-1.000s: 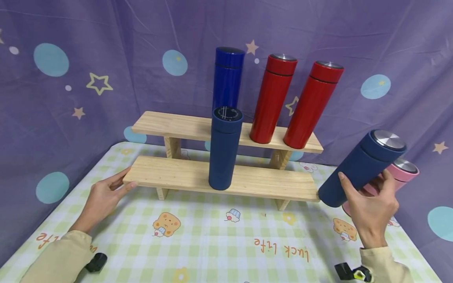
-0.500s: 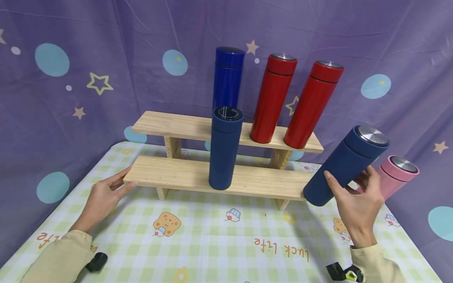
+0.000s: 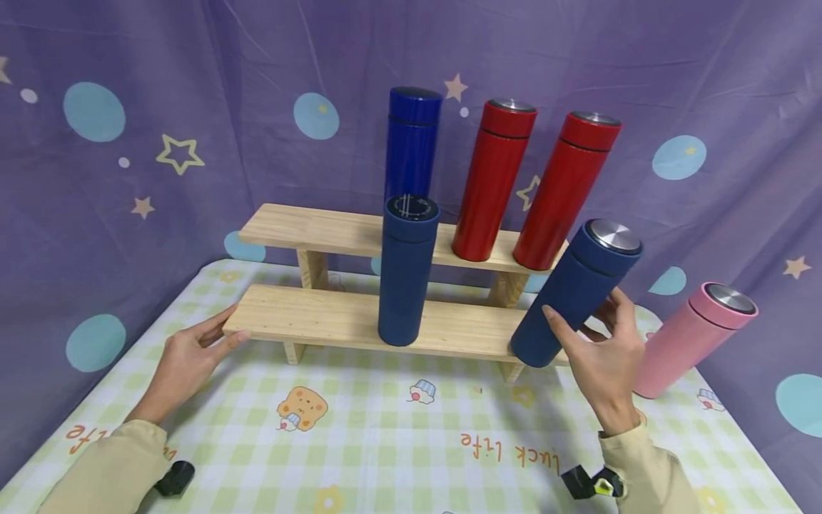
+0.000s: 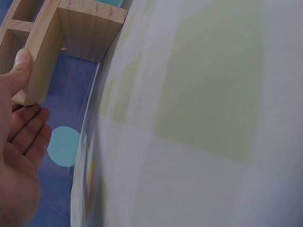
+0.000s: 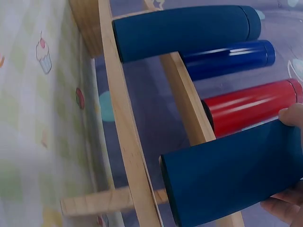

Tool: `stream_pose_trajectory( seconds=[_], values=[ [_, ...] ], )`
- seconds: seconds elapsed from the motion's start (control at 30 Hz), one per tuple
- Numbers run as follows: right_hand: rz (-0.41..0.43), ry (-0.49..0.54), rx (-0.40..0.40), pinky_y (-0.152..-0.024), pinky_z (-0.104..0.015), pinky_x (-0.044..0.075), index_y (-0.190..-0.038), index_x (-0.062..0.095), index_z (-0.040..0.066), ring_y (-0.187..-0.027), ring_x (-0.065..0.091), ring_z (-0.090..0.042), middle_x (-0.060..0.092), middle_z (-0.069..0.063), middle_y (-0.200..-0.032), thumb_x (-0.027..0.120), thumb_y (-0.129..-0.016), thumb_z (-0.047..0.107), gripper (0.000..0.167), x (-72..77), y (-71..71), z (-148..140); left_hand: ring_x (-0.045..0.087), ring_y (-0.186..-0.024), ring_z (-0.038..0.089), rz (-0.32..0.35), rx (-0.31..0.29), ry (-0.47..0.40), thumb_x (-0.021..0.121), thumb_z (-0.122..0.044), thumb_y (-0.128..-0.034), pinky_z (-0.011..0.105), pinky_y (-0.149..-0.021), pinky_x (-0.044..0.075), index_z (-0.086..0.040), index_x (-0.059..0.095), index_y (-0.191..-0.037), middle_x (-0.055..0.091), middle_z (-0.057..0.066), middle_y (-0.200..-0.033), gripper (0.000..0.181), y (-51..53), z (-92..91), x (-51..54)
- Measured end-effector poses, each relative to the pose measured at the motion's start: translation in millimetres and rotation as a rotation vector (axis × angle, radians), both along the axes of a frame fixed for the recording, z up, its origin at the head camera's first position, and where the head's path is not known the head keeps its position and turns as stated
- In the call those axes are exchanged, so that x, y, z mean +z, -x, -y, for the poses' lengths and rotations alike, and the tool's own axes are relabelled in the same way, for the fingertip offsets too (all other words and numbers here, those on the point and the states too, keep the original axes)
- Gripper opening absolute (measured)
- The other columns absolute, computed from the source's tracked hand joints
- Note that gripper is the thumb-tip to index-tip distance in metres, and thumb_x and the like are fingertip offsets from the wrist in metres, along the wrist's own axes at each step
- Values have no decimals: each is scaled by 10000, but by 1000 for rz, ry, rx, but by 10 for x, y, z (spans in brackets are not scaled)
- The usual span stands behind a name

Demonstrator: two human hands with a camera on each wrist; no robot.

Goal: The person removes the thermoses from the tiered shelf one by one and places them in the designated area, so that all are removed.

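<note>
My right hand grips a dark blue thermos bottle with a silver lid, tilted over the right end of the lower board. In the right wrist view this bottle has its base close to the board's edge; I cannot tell whether they touch. My left hand holds the left end of the two-tier wooden shelf, thumb at the front edge and fingers beyond. Another dark blue bottle with a black lid stands mid-way along the lower board.
On the upper board stand a shiny blue bottle and two red bottles, one left of the other. A pink bottle is on the checked tablecloth at right. A purple curtain hangs behind.
My right hand has carried the dark blue bottle leftward, from beside the pink bottle to the lower board's right end. The pink bottle is now uncovered. My left hand stays put.
</note>
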State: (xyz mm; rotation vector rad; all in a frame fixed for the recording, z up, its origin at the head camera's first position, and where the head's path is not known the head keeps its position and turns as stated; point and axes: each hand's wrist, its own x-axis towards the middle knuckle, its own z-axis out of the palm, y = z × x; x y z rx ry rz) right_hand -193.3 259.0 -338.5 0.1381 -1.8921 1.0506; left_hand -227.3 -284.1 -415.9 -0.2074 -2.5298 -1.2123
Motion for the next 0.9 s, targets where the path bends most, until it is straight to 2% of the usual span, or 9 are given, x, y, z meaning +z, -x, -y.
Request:
stream_pose_trajectory(
  seconds=[0.13, 0.27, 0.4, 0.57, 0.9],
  values=[
    [4, 14, 64, -744, -105, 523, -1436, 553, -19, -964, 661, -28, 647, 42, -1117, 923, -720, -36, 807, -17, 51, 99, 567, -1203, 550, 5, 5, 1, 699, -326, -1024, 27, -721, 436, 0, 466, -1536, 534, 369, -1382, 650, 0, 2, -1],
    [7, 14, 105, -749, -115, 529, -1439, 551, -10, -967, 662, -45, 677, -66, -1124, 920, -739, -11, 791, -16, 89, 198, 567, -1201, 556, 9, 3, -1, 708, -311, -1019, 34, -725, 449, -3, 463, -1539, 531, 372, -1382, 651, 1, 4, -1],
    [20, 13, 119, -762, -128, 537, -1426, 551, -22, -975, 662, -56, 688, -151, -1144, 913, -769, 24, 752, -16, 122, 283, 566, -1201, 555, 7, 0, -6, 715, -298, -1016, 28, -726, 442, -5, 466, -1538, 534, 369, -1379, 648, 5, -2, -3],
    [34, 12, 124, -748, -143, 547, -1406, 547, -49, -967, 672, -90, 691, -179, -1147, 918, -773, 51, 740, -28, 175, 375, 569, -1198, 550, 3, 1, -5, 719, -292, -1013, 25, -721, 437, -6, 472, -1534, 536, 367, -1377, 643, 7, -1, -9],
    [27, 2, 167, -748, -150, 549, -1394, 550, -43, -963, 715, -286, 703, -195, -1142, 911, -789, 70, 713, -45, 273, 539, 574, -1200, 533, 1, 12, 2, 718, -319, -1012, 24, -724, 437, -2, 481, -1529, 535, 360, -1387, 651, 6, 0, -11]
  ],
)
